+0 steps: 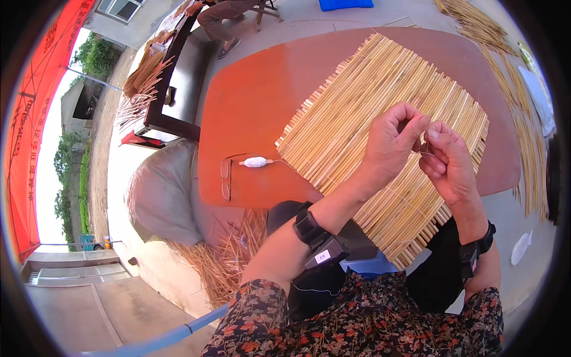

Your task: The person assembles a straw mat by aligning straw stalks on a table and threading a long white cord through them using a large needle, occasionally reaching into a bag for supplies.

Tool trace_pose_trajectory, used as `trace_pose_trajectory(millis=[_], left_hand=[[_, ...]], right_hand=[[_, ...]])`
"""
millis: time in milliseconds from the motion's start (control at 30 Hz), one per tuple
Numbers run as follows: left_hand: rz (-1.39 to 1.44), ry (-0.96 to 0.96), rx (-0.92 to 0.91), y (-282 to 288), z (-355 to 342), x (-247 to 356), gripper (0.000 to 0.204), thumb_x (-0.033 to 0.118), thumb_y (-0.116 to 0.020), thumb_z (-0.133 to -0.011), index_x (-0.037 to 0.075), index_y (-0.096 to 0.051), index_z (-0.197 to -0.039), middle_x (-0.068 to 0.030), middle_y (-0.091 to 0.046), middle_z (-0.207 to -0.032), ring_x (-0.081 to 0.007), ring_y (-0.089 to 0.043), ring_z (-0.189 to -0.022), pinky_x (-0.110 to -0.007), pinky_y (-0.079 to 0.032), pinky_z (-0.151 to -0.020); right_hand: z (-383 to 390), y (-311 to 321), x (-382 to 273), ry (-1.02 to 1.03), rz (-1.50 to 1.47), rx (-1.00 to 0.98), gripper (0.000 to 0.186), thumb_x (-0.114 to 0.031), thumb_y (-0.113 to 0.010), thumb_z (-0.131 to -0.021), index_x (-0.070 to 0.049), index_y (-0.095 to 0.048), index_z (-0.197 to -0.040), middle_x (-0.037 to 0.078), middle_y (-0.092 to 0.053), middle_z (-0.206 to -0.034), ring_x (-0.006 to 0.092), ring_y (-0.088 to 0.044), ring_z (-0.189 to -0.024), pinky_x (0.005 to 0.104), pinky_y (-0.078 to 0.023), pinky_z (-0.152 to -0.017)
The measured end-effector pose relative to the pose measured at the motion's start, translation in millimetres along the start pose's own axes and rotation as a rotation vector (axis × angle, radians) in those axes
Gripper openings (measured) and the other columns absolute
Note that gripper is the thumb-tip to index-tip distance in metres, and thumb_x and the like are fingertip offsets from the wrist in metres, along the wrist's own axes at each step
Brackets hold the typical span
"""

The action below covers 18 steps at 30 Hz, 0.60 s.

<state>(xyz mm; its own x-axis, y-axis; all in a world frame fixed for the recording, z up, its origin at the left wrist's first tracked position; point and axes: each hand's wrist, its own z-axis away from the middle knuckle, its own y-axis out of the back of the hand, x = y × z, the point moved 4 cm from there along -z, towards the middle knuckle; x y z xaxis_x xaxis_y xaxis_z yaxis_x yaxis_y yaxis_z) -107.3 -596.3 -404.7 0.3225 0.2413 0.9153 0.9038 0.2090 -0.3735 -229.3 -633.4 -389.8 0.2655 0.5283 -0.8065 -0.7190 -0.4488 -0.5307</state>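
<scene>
Both my hands are raised close together over a mat of pale reed stalks (339, 143), which lies on a red-brown board (247, 101). My left hand (389, 140) is closed in a pinch on a fine thread (427, 152). My right hand (446, 159), just beside it, has its fingers curled and pinched on the same thread; a small dark bit between the fingertips is too small to name. On the board's left part lie a white spool of string (254, 162), with string running to the mat, and a pair of glasses (226, 179).
A dark low table (172, 126) with reeds stands at back left, near a seated person's leg (215, 27). A draped grey cover (163, 190) and loose reeds (217, 268) lie left. Long straw bundles (523, 154) lie right. A blue pipe (166, 339) crosses lower left.
</scene>
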Motion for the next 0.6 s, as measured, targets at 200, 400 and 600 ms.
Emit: trace_pose_trajectory(millis=[200,400,600], left_hand=[[0.232,-0.002,-0.06,-2.5,2.3,13.3,0.015,0.009,-0.067,-0.086,-0.001,-0.062,-0.096,-0.0029,-0.059,-0.079,-0.0105,-0.058,-0.071,-0.025,-0.05,-0.068],[0.12,-0.096,-0.042,13.8,6.1,12.1,0.008,0.004,-0.069,-0.084,0.0,-0.064,-0.087,-0.0017,-0.058,-0.081,-0.0078,-0.056,-0.068,-0.02,-0.047,-0.062],[0.193,-0.028,0.041,14.2,7.7,11.4,0.012,0.013,-0.065,-0.089,0.003,-0.059,-0.087,-0.0013,-0.056,-0.078,-0.0081,-0.053,-0.064,-0.021,-0.044,-0.06]], right_hand=[[-2.0,-0.5,-2.4,0.01,-0.026,-0.042,0.009,-0.012,-0.059,-0.089,-0.007,-0.055,-0.083,-0.006,-0.041,-0.059,0.0021,-0.034,-0.043,0.0178,-0.029,-0.042],[-6.7,-10.9,6.3,-0.045,-0.082,-0.171,0.008,-0.012,-0.061,-0.089,-0.006,-0.057,-0.085,-0.003,-0.051,-0.069,0.0026,-0.039,-0.048,0.0174,-0.031,-0.043],[-1.8,-13.6,0.5,0.004,-0.033,-0.159,0.007,-0.013,-0.063,-0.087,-0.006,-0.061,-0.086,-0.002,-0.054,-0.07,0.0029,-0.04,-0.05,0.0172,-0.031,-0.044]])
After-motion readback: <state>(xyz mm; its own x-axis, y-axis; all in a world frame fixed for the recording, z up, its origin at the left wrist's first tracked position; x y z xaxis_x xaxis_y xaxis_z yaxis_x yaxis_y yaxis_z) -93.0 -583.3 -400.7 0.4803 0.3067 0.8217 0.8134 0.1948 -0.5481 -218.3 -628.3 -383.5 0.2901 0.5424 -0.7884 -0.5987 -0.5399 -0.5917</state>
